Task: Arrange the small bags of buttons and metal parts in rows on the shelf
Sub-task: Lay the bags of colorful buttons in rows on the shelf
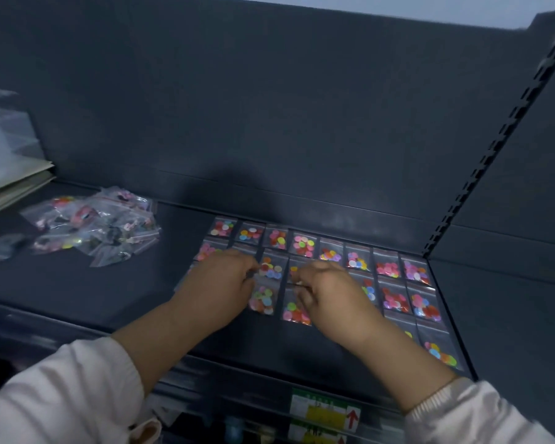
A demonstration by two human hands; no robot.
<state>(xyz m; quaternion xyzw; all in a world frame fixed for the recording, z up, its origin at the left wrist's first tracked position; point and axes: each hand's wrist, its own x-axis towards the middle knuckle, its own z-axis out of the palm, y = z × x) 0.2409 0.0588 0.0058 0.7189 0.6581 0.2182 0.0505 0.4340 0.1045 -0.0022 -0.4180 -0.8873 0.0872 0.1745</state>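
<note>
The left hand (pixel 220 283) and right hand (pixel 329 291) cover several button bags (pixel 303 245) on the shelf (pixel 125 293). Their fingers (pixel 247 267) curl, but blur hides whether either grip holds a bag.

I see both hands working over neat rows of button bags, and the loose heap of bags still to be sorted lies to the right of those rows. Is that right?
Not quite. The loose heap of bags lies to the left of the neat rows, not to the right, on the same dark shelf. The head view shows this.
</note>
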